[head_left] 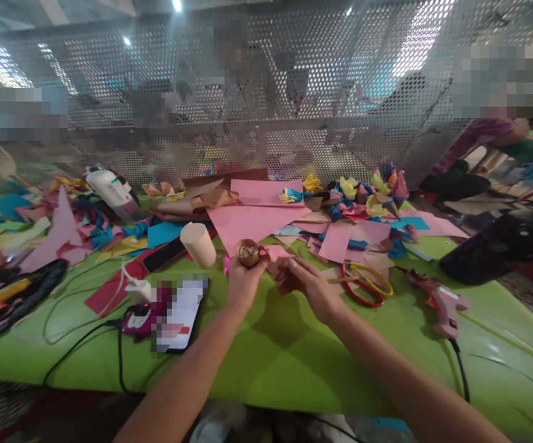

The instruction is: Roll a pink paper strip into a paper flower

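My left hand (242, 284) is closed around a small round brown cup-like piece (248, 253), its open top facing up with something pale inside. Beside it, a scrap of crumpled pink paper (276, 251) sticks out between my two hands. My right hand (311, 282) is closed with its fingertips pinched near that paper; a brownish piece seems to be in them, but I cannot make out what it is. Left of my hands stands a cream paper tube (199, 245), slightly tilted. Scissors (365, 284) with red and yellow handles lie just right of my right hand.
A pink glue gun (446, 307) with a black cord lies at right, near a dark bottle (492, 249). A phone (181, 317), a purple power strip (138, 320) and cables lie at left. Coloured paper (257, 224) and a white bottle (112, 191) sit before a perforated metal screen (331, 80).
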